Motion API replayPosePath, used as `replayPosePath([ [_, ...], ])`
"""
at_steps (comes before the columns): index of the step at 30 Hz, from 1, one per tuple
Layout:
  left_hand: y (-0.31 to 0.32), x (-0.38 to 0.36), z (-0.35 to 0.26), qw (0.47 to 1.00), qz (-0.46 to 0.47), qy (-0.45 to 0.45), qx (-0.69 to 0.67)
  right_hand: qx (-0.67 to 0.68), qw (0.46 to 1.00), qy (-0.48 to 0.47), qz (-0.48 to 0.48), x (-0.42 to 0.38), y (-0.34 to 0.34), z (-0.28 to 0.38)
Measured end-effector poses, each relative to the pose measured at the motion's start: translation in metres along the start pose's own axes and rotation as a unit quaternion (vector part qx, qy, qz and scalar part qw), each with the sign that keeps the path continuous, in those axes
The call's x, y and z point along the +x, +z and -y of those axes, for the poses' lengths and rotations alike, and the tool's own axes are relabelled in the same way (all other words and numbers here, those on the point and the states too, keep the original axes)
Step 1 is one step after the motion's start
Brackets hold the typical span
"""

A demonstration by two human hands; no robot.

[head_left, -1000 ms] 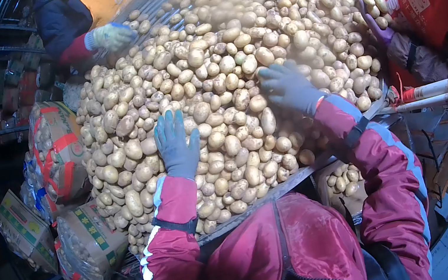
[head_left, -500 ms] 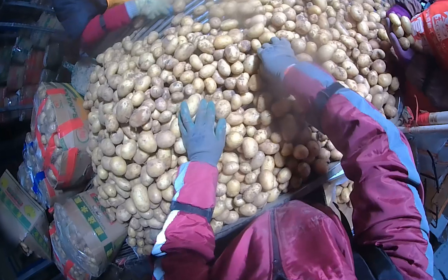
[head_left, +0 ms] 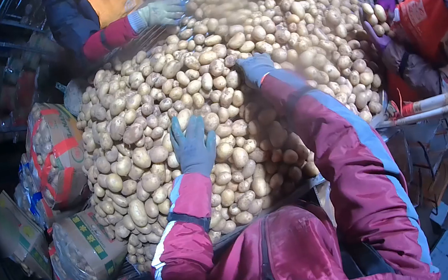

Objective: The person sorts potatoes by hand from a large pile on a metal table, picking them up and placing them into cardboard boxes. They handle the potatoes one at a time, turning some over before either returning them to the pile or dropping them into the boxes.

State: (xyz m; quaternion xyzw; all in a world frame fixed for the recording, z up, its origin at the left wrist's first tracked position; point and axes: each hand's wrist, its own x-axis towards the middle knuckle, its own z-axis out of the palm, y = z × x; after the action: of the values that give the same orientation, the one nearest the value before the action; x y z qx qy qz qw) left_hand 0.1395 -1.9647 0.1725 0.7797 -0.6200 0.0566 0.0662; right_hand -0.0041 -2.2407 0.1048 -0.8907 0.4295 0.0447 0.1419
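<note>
And it's potatoes [head_left: 138,213] right across the middle, smooth skins, mostly matt, with rough, earthy specks! Matt fabric-looking gloves on the left hand [head_left: 195,147] and the right hand [head_left: 257,68], then up to the jacket sleeve [head_left: 360,182], slick, creased cloth with a real shine. Over on the side, a bag [head_left: 68,254] in glossy, crinkled clear plastic, its printed band [head_left: 91,235] flat and papery. Shiny tape [head_left: 64,146] above! Up top, a co-worker's glove [head_left: 162,13], soft matt cloth, and opposite, a smooth pale rail [head_left: 447,99], lightly glossy.
</note>
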Motion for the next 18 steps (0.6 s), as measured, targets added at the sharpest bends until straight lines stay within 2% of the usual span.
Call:
replayPosePath([
  [2, 0.003, 0.002, -0.001, 1.000, -0.003, -0.002, 0.001, 0.001, 1.000, -0.005, -0.023, -0.002, 0.000, -0.008],
  [4, 0.006, -0.001, 0.000, 1.000, -0.013, -0.002, 0.014, -0.014, 0.998, -0.055, 0.005, -0.022, -0.007, -0.013],
  [6, 0.006, 0.000, -0.001, 1.000, -0.004, 0.001, 0.004, -0.002, 0.998, -0.062, 0.016, -0.039, -0.026, -0.017],
  [8, 0.004, 0.001, 0.002, 1.000, 0.002, 0.004, -0.003, 0.015, 0.993, -0.111, 0.034, -0.062, -0.029, -0.002],
  [9, 0.005, -0.001, 0.004, 1.000, 0.002, 0.009, -0.011, 0.085, 0.987, -0.132, 0.021, -0.072, -0.033, 0.001],
  [10, 0.007, -0.003, 0.006, 1.000, 0.004, 0.013, -0.020, 0.229, 0.968, -0.099, 0.002, -0.086, -0.037, 0.001],
  [11, 0.006, -0.004, 0.006, 1.000, 0.006, 0.017, -0.024, 0.368, 0.927, -0.063, -0.017, -0.099, -0.037, 0.000],
  [12, 0.005, -0.004, 0.005, 1.000, 0.008, 0.017, -0.010, 0.530, 0.847, -0.045, 0.005, -0.112, -0.040, -0.005],
  [13, 0.005, -0.003, 0.004, 1.000, 0.010, 0.020, 0.001, 0.673, 0.739, -0.023, 0.023, -0.125, -0.042, -0.012],
  [14, 0.001, -0.003, 0.002, 1.000, 0.007, 0.025, -0.008, 0.741, 0.670, -0.037, 0.011, -0.137, -0.041, -0.024],
  [15, 0.004, -0.006, 0.003, 0.999, 0.011, 0.038, -0.016, 0.818, 0.572, -0.027, 0.052, -0.152, -0.043, -0.036],
  [17, 0.013, -0.005, 0.006, 0.999, -0.009, 0.035, 0.014, 0.894, 0.443, -0.003, 0.066, -0.199, -0.053, -0.049],
  [18, 0.016, -0.005, 0.008, 0.999, -0.023, 0.044, 0.013, 0.897, 0.437, 0.030, 0.065, -0.216, -0.051, -0.055],
])
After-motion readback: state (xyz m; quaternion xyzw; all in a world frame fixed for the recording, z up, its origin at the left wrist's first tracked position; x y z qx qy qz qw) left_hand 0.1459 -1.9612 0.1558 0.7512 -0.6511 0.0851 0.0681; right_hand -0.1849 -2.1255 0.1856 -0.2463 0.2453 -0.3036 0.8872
